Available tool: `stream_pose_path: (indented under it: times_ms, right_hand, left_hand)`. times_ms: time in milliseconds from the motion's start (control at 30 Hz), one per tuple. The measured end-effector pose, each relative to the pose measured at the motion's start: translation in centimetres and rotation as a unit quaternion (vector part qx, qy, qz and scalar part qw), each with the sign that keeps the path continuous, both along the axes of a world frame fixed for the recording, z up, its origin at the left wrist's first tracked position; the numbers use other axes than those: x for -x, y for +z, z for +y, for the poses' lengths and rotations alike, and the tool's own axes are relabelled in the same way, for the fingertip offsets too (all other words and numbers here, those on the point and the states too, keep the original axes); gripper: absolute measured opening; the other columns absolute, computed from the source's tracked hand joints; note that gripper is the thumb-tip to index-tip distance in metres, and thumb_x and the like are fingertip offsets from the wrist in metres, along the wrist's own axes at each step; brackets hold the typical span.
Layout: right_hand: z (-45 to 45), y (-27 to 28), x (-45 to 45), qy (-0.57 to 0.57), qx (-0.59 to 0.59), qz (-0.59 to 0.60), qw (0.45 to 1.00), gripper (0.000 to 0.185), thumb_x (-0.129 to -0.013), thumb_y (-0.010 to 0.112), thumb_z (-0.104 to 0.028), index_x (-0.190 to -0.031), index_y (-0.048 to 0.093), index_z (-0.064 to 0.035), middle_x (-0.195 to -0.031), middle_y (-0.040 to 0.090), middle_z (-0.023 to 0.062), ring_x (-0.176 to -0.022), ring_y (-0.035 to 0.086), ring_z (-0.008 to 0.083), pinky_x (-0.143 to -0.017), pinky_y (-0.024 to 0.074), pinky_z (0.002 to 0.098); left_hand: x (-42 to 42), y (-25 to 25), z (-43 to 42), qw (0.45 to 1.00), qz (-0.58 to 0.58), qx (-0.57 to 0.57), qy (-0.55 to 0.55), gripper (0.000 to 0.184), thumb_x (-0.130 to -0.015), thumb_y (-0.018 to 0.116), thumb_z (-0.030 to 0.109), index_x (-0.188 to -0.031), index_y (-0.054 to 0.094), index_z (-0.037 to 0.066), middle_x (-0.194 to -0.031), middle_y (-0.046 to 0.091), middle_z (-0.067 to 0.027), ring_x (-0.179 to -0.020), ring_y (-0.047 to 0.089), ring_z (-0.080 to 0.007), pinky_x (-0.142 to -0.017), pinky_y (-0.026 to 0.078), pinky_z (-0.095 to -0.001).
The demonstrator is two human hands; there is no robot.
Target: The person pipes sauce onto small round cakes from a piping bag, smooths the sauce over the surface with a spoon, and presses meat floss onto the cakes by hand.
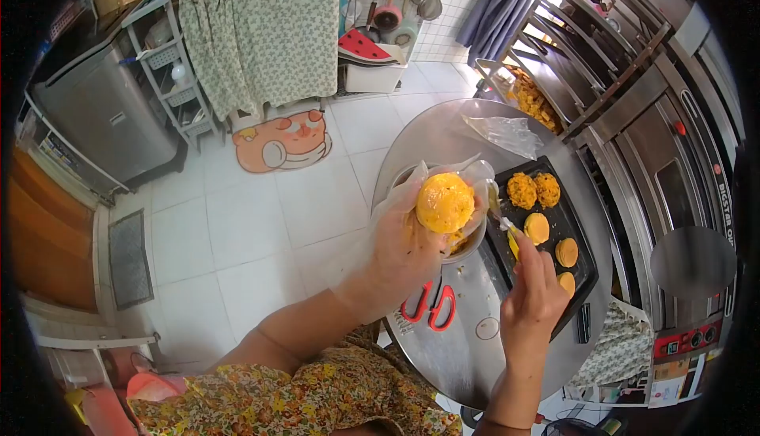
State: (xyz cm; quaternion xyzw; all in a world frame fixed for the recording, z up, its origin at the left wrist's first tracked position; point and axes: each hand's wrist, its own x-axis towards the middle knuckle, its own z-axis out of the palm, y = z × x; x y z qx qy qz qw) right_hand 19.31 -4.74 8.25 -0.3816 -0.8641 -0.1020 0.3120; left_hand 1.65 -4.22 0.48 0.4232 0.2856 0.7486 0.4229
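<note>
My left hand, in what looks like a clear plastic glove, is closed around a round yellow bun with a glossy top. Beneath it is a metal bowl, mostly hidden by the hand. My right hand grips a slim tool with a yellow and white handle; its tip reaches up beside the bun, and its exact kind is unclear. On a black baking tray near that hand lie two shredded-topping-coated buns and several plain small round cakes.
Red-handled scissors lie on the round steel table. A clear plastic bag rests at its far side. Ovens and a tray rack stand to the right. A bear-shaped mat lies on the tiled floor.
</note>
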Motion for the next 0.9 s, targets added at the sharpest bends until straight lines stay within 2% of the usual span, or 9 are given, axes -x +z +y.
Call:
stream_pose_path:
  times_ms: [167, 300, 367, 533, 600, 667, 733, 833, 900]
  right_hand:
    - [0.2, -0.6, 1.2, 0.000, -0.018, -0.017, 1.000, 0.057, -0.072, 0.060, 0.018, -0.124, 0.068, -0.0056, -0.080, 0.057, 0.0125, -0.061, 0.058, 0.0285, -0.054, 0.0439, 0.0388]
    - [0.1, -1.9, 0.8, 0.008, -0.040, -0.033, 0.999, 0.063, -0.063, 0.067, 0.008, -0.125, 0.067, -0.0040, -0.079, 0.056, 0.0073, -0.066, 0.059, 0.0240, -0.056, 0.0491, 0.0379]
    - [-0.4, -2.3, 1.0, 0.012, -0.045, -0.026, 0.999, 0.059, -0.064, 0.068, 0.007, -0.123, 0.068, -0.0030, -0.079, 0.056, 0.0064, -0.067, 0.060, 0.0231, -0.056, 0.0492, 0.0372]
    - [-1.9, -3.8, -0.3, 0.039, -0.018, -0.036, 0.998, 0.055, -0.062, 0.072, 0.001, -0.117, 0.068, -0.0021, -0.073, 0.051, 0.0064, -0.063, 0.056, 0.0249, -0.052, 0.0446, 0.0367]
    - [-2.2, -4.1, -2.8, -0.037, -0.033, -0.025, 0.998, 0.047, -0.066, 0.068, 0.005, -0.112, 0.068, -0.0018, -0.073, 0.052, 0.0080, -0.064, 0.056, 0.0262, -0.052, 0.0445, 0.0372]
    - [-1.8, -4.3, -6.0, -0.094, -0.050, -0.013, 0.994, 0.035, -0.069, 0.064, 0.008, -0.103, 0.067, -0.0018, -0.076, 0.055, 0.0120, -0.066, 0.057, 0.0294, -0.055, 0.0459, 0.0399]
    - [-1.8, -6.0, -9.6, -0.199, -0.068, -0.006, 0.978, 0.027, -0.071, 0.065, 0.007, -0.096, 0.066, -0.0030, -0.081, 0.061, 0.0129, -0.072, 0.060, 0.0319, -0.063, 0.0489, 0.0441]
    - [-2.2, -9.1, -14.7, -0.290, -0.047, -0.076, 0.953, 0.014, -0.084, 0.065, 0.000, -0.096, 0.067, -0.0066, -0.087, 0.065, 0.0109, -0.080, 0.064, 0.0325, -0.063, 0.0512, 0.0424]
    - [-2.6, -10.6, -16.1, -0.314, 0.012, -0.119, 0.942, 0.011, -0.083, 0.066, -0.002, -0.093, 0.067, -0.0068, -0.088, 0.065, 0.0108, -0.082, 0.064, 0.0319, -0.065, 0.0513, 0.0429]
  left_hand:
    - [-0.6, 1.0, -0.5, 0.999, -0.020, -0.008, 0.038, 0.032, -0.100, 0.054, 0.003, -0.132, 0.049, -0.001, -0.127, 0.061, -0.0113, -0.119, 0.060, -0.0187, -0.102, 0.049, -0.0326]
    - [-0.1, 0.8, -0.2, 1.000, -0.002, -0.007, 0.022, 0.031, -0.099, 0.055, 0.002, -0.130, 0.050, -0.001, -0.128, 0.062, -0.0123, -0.119, 0.061, -0.0184, -0.104, 0.049, -0.0333]
    - [-0.4, 0.3, 0.3, 0.982, -0.178, -0.010, -0.062, 0.031, -0.098, 0.056, 0.000, -0.128, 0.050, -0.002, -0.125, 0.063, -0.0120, -0.117, 0.062, -0.0179, -0.105, 0.048, -0.0325]
    - [0.7, -0.2, 0.7, 0.950, -0.285, 0.011, -0.130, 0.033, -0.100, 0.054, 0.002, -0.131, 0.047, -0.007, -0.132, 0.058, -0.0167, -0.122, 0.059, -0.0232, -0.107, 0.049, -0.0358]
    - [1.3, 1.9, -0.2, 0.918, -0.372, 0.051, -0.129, 0.034, -0.102, 0.051, 0.003, -0.133, 0.045, -0.009, -0.136, 0.053, -0.0197, -0.126, 0.056, -0.0269, -0.108, 0.049, -0.0388]
    - [1.8, 2.1, -0.3, 0.919, -0.373, 0.012, -0.124, 0.035, -0.104, 0.046, 0.005, -0.135, 0.042, -0.011, -0.139, 0.049, -0.0221, -0.129, 0.053, -0.0308, -0.110, 0.048, -0.0418]
    - [2.4, 2.1, -0.2, 0.919, -0.372, -0.026, -0.124, 0.036, -0.106, 0.043, 0.009, -0.136, 0.041, -0.012, -0.139, 0.048, -0.0234, -0.129, 0.052, -0.0350, -0.114, 0.044, -0.0448]
    - [3.1, 1.3, 0.6, 0.877, -0.440, -0.072, -0.180, 0.038, -0.107, 0.040, 0.014, -0.136, 0.041, -0.011, -0.139, 0.048, -0.0239, -0.131, 0.050, -0.0368, -0.117, 0.041, -0.0474]
    - [3.1, 1.6, 0.6, 0.876, -0.449, -0.057, -0.169, 0.040, -0.108, 0.040, 0.018, -0.136, 0.042, -0.010, -0.140, 0.048, -0.0237, -0.131, 0.049, -0.0363, -0.117, 0.040, -0.0478]
